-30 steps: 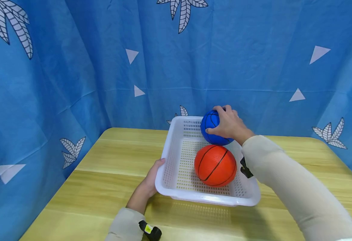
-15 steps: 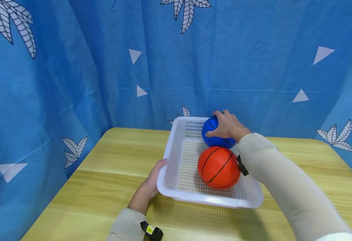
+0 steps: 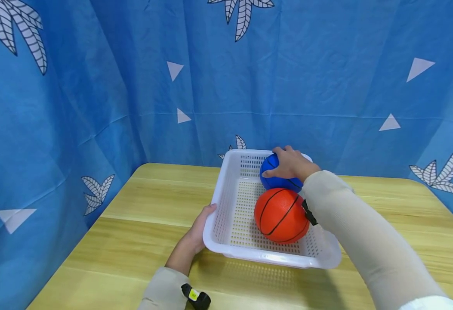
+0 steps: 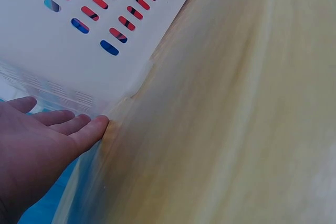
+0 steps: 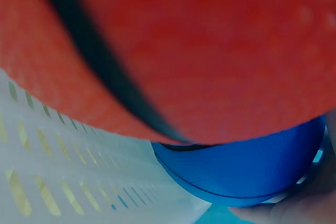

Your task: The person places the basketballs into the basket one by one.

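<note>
A white perforated plastic basket (image 3: 232,206) is raised over the wooden table on its near side in the head view. My left hand (image 3: 196,230) grips its left edge, thumb at the rim; in the left wrist view the fingers (image 4: 86,132) lie against its underside. Inside the basket, an orange-red toy basketball (image 3: 281,215) with black lines sits at the near right. Behind it is a blue toy basketball (image 3: 266,172), low in the far right corner. My right hand (image 3: 290,165) holds the blue ball from above, fingers spread round it. Part of the blue ball is hidden by that hand.
The wooden table (image 3: 141,224) extends to both sides of the basket. A blue curtain (image 3: 307,77) with white leaf and triangle prints hangs behind the table and along its left side. Each sleeve carries a black wrist device (image 3: 196,297).
My right hand has lowered the blue ball deeper into the basket's far right corner. The basket and orange-red ball have shifted slightly right in the view; my left hand keeps its hold.
</note>
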`<state>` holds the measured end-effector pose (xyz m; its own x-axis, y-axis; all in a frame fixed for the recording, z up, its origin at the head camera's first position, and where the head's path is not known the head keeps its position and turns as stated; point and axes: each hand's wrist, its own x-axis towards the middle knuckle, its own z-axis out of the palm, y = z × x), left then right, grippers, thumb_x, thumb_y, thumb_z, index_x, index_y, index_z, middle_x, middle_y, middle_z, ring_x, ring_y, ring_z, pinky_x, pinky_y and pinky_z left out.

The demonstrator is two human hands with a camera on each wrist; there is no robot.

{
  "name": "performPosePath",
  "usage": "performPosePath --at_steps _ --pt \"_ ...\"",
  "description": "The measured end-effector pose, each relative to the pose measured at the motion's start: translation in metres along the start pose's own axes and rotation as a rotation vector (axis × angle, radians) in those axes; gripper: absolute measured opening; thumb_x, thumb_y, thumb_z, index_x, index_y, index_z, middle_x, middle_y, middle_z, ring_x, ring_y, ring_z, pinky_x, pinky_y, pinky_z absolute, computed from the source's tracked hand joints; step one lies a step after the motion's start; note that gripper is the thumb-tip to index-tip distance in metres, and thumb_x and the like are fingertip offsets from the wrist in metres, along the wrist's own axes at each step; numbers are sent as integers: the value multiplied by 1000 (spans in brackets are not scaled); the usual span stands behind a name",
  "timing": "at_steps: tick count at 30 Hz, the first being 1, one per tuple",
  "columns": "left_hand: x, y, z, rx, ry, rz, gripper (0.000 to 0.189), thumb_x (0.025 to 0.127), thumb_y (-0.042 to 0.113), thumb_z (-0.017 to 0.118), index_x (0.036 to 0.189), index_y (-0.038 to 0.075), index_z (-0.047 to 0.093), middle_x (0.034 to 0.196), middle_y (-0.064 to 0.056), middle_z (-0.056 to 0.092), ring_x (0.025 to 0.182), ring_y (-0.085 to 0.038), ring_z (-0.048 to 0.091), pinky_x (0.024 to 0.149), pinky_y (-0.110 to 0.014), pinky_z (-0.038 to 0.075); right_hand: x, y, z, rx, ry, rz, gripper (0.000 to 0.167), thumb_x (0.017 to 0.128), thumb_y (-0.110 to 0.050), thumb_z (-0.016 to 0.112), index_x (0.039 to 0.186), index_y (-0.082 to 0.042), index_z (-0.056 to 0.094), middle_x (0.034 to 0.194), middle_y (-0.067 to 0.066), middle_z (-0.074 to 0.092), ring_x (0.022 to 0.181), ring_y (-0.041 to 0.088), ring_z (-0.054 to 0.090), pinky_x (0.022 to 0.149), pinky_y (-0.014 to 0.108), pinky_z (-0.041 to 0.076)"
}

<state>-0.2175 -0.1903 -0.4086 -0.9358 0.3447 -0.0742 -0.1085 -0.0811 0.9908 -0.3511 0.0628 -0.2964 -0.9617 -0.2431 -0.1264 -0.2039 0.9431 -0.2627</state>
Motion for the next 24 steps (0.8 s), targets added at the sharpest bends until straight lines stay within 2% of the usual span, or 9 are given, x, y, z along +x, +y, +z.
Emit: performPosePath --at_steps 13,24 --pt "1 0 1 -1 -13 11 63 96 46 15 151 14 11 143 -28 29 125 -40 36 98 -45 34 -1 2 0 -30 -42 -19 92 80 -57 62 149 -11 22 148 26 22 129 50 27 90 65 39" --pt "0 1 0 -6 1 2 64 96 47 17 151 15 12 143 -27 30 124 -39 37 95 -42 36 -10 1 -5 -116 -28 -70 85 82 -51 64 148 -10 28 146 26 28 127 48 33 92 64 38"
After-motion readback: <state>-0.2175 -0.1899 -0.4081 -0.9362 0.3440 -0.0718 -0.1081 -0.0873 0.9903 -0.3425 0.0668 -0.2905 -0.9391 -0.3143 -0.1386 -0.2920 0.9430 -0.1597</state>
